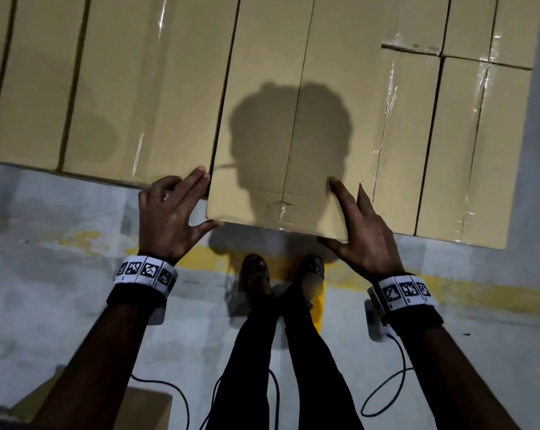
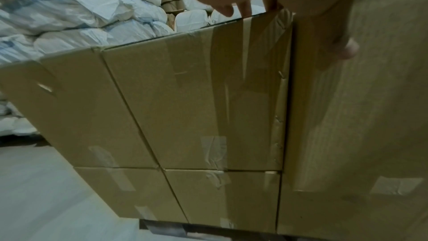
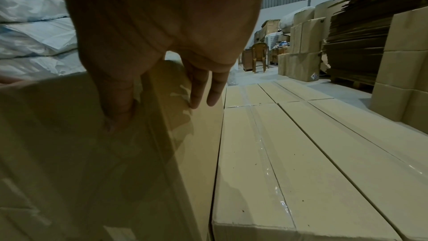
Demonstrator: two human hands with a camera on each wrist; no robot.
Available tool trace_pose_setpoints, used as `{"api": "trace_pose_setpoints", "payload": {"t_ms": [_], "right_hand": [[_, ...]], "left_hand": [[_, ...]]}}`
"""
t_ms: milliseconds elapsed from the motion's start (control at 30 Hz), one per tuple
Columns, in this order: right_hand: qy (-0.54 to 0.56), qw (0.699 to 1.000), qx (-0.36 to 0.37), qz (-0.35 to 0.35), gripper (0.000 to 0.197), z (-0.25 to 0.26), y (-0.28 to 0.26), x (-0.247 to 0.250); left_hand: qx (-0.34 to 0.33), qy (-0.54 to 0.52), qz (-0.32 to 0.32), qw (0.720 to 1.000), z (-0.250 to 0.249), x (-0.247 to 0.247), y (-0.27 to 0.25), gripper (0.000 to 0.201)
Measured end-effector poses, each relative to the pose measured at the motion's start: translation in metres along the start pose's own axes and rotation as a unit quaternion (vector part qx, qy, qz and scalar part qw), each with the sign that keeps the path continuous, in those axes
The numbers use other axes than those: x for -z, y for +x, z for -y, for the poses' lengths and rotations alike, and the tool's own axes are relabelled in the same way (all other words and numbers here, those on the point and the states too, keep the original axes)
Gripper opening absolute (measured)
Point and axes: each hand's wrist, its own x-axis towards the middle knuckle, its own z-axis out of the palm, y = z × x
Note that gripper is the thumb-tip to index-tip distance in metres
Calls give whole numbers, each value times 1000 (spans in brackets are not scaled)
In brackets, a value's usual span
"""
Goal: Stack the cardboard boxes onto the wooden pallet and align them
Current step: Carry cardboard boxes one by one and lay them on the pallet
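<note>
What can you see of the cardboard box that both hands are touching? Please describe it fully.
The cardboard box is long, plain tan, with a centre seam and clear tape at its near end. It lies flat in the top layer, between neighbouring boxes, and its near end sticks out beyond theirs toward the person. The left hand holds its near left corner; the right hand holds its near right corner, fingers on top.

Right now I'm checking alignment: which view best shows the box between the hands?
The head view: the box shows its whole near end, jutting past the neighbouring boxes, left hand and right hand at its corners. The left wrist view shows only its end face, the right wrist view its side.
</note>
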Motion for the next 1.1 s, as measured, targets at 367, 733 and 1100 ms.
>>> {"api": "trace_pose_setpoints", "payload": {"t_ms": [367,733,1100], "right_hand": [[7,1000,-9,-22,120,-3,23,8],[10,1000,-2,-29,118,-2,30,13],[45,998,20,-34,118,-2,29,11]], "left_hand": [[-42,-85,-49,994,18,1,15,43],[-4,-98,-93,991,8,-7,13,29],[-26,-64,-60,996,11,-10,12,32]]}}
